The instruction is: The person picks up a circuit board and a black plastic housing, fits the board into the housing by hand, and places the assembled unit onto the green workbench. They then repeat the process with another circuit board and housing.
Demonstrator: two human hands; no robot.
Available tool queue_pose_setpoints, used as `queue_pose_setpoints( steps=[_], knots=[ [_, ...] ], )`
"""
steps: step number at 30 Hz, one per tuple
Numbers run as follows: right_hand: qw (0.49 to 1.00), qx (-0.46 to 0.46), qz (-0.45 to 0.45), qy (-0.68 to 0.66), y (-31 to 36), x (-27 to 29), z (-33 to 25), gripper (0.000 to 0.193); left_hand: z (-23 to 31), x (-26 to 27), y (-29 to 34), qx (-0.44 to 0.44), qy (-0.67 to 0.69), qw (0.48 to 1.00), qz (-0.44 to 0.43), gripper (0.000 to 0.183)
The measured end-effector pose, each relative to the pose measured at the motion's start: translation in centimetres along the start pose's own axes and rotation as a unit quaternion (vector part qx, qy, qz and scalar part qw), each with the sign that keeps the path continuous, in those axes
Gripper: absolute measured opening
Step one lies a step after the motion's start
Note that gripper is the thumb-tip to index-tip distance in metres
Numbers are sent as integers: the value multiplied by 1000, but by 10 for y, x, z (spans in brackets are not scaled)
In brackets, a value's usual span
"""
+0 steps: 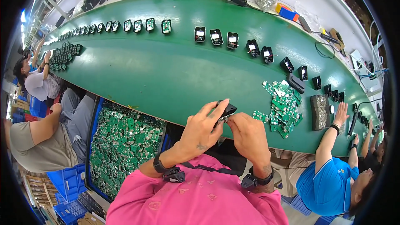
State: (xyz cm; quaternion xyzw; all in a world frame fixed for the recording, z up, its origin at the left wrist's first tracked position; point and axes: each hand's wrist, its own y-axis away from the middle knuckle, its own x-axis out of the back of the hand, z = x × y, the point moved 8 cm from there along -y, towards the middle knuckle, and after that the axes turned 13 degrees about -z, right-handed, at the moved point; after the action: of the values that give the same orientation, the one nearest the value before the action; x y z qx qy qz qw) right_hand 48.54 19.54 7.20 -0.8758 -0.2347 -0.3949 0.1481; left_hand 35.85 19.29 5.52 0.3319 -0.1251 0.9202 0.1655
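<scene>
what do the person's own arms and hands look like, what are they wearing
Both hands are bare, no gloves. The left hand has a small dark marking near the wrist and a black strap carrying a small black device. The right hand has a black band with a similar black unit. Forearms are bare; pink short sleeves with a faint pattern.

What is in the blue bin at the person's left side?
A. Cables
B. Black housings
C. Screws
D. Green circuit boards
D: the blue bin is filled with small green circuit boards, like the loose pile on the green belt.
</scene>
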Motion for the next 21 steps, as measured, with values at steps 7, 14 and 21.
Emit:
queue_pose_setpoints(
  steps=[7,14,21],
  knots=[
    [998,-5,21,-59,-3,-11,4,6,-12,-3,3,-41,0,997,58,48],
    [977,-127,69,-157,5,-9,22,13,-46,-25,7,68,242,968,20,49],
    [948,-182,64,-255,14,-26,53,23,-43,-22,7,68,363,929,1,51]
  ],
)
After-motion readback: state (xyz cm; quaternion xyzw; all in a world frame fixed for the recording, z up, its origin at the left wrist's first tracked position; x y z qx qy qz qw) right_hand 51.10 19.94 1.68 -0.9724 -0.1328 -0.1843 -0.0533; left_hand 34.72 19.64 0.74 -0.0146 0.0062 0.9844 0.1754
